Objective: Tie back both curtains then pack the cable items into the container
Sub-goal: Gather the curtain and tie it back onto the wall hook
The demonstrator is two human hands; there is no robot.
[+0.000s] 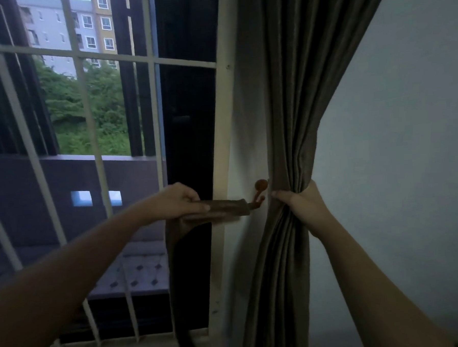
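Curtain partly over right hand

Both bare arms reach from the lower corners of the frame toward its middle — the left hand curled round the end of a strap, the right hand gripping the bunched curtain.
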